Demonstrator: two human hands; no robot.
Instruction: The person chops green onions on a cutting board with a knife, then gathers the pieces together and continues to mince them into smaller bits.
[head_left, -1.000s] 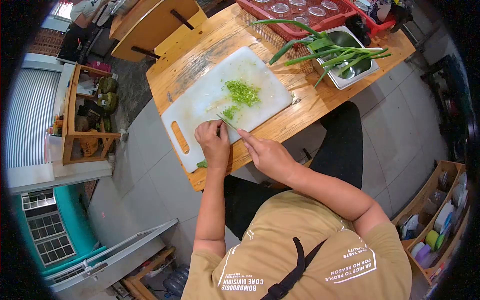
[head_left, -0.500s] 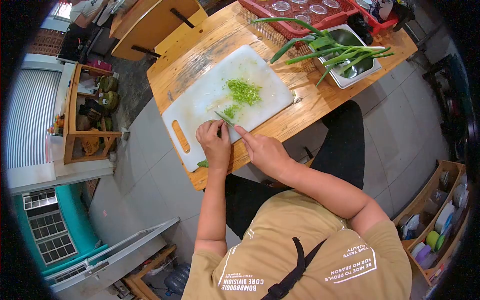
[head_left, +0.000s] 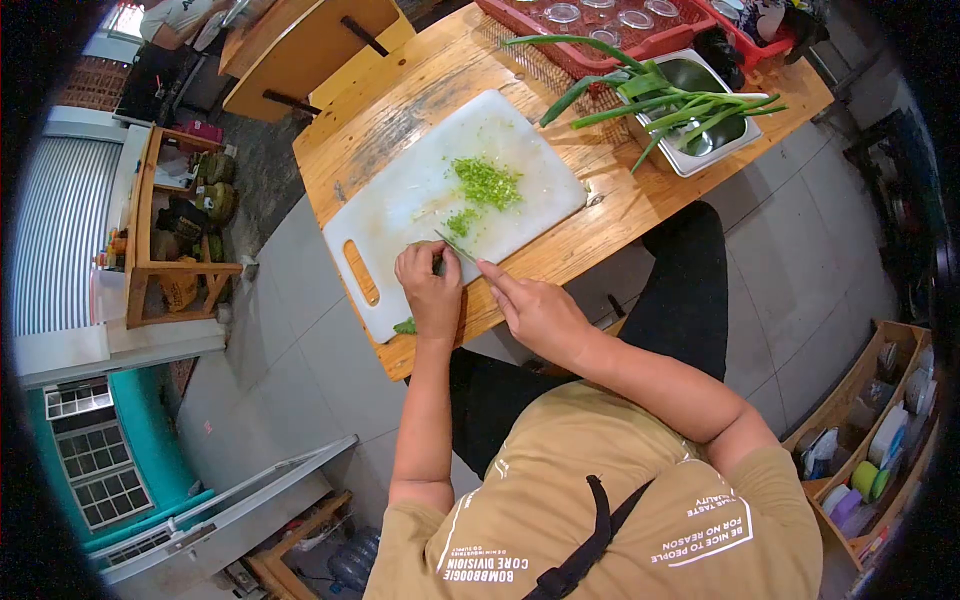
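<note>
On a white cutting board (head_left: 400,215), the curled left hand (head_left: 430,290) pins scallion greens (head_left: 404,327), likely soft and slippery and best held behind the cut, while the right hand (head_left: 543,315) clasps a knife (head_left: 457,248).

Table (head_left: 340,130) before you, board (head_left: 400,200) on it. Chopped scallions (head_left: 487,185) mid-board, beyond your left hand (head_left: 430,290); knife (head_left: 457,247) in your right hand (head_left: 545,315). Pan (head_left: 685,167) right of board, long stalks (head_left: 690,102) across it. Behind pan, crate (head_left: 665,42) with glasses (head_left: 635,18) inside.
</note>
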